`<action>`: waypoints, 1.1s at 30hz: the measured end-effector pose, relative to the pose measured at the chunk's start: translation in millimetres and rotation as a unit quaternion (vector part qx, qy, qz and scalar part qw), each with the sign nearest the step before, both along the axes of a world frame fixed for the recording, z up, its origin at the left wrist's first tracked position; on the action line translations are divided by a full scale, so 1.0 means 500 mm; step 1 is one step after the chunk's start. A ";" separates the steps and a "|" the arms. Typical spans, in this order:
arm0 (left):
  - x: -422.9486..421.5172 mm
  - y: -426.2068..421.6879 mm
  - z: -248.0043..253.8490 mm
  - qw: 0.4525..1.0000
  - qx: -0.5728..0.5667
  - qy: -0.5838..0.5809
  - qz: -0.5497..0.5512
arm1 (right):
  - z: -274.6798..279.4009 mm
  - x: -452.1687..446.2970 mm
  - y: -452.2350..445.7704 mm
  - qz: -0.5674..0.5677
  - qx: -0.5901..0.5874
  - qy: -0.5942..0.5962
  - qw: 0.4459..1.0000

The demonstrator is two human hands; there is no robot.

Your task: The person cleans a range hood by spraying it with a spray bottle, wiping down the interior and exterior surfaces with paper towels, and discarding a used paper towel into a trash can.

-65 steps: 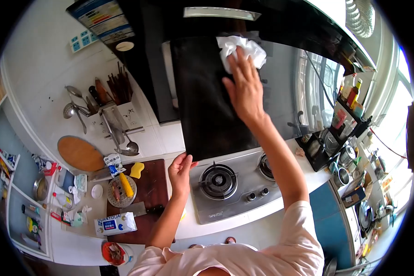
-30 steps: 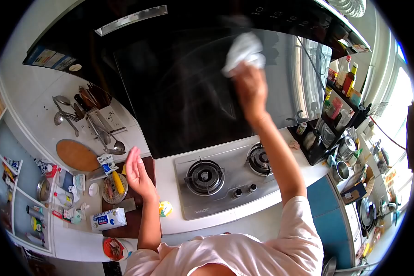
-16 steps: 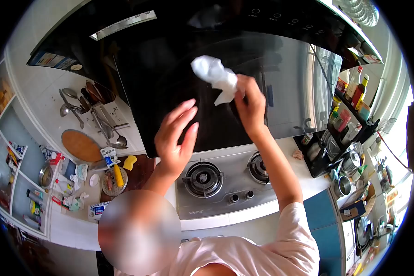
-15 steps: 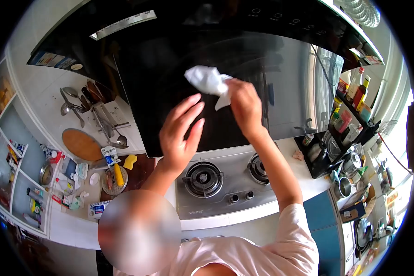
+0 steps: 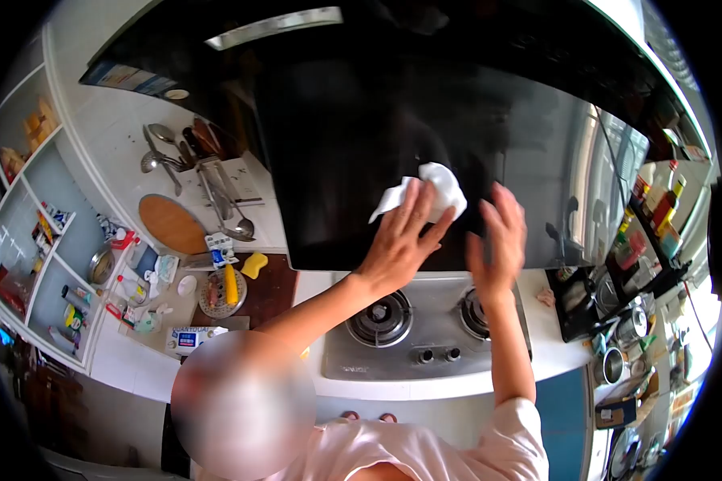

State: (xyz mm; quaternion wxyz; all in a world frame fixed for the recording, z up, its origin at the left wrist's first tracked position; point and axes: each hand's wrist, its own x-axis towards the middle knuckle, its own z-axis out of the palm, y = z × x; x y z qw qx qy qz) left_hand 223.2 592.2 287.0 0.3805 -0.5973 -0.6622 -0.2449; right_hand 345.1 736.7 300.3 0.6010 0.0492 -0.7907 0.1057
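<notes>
A crumpled white paper towel (image 5: pixel 448 194) lies against the glossy black panel of the range hood (image 5: pixel 337 160). My left hand (image 5: pixel 399 244) grips it, with the fingers over the towel and the thumb along its lower edge. Part of the towel is hidden beneath those fingers. To the right, my right hand (image 5: pixel 499 240) is raised in front of the panel, its fingers apart and holding nothing. Below both hands is the steel gas stove (image 5: pixel 377 365), with two burners and two black knobs.
At left, a round wooden board (image 5: pixel 172 224) and hanging ladles (image 5: pixel 162 163) are by the wall. A yellow sponge (image 5: pixel 254 264) and a plate with a yellow-handled tool (image 5: pixel 231 284) sit on the counter. Bottles (image 5: pixel 667 204) and pots (image 5: pixel 610 365) crowd the right side.
The paper towel has passed from my right hand to my left and sits lower and farther right. My right hand has opened and moved right. The whole view has shifted.
</notes>
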 end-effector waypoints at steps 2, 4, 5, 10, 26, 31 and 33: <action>-0.045 -0.015 0.027 0.998 -0.026 0.050 0.028 | -0.048 0.045 0.009 -0.039 -0.046 0.029 0.998; -0.084 -0.063 0.109 0.994 0.018 0.057 0.087 | -0.107 0.090 -0.001 -0.076 -0.093 0.009 0.993; -0.110 -0.093 0.157 0.989 0.076 0.061 0.110 | -0.135 0.109 -0.006 -0.090 -0.108 -0.002 0.990; -0.153 -0.163 0.194 0.981 0.123 0.053 0.137 | -0.239 0.153 -0.064 -0.110 -0.230 0.013 0.967; -0.257 -0.263 0.161 0.846 0.387 -0.292 -0.220 | -0.355 0.186 -0.229 -0.010 -0.420 -0.007 0.907; -0.238 -0.315 -0.049 0.807 0.359 -0.434 -0.177 | -0.395 0.206 -0.253 -0.003 -0.446 -0.035 0.894; -0.270 -0.347 -0.092 0.700 0.328 -0.604 -0.191 | -0.409 0.215 -0.259 0.004 -0.475 -0.039 0.879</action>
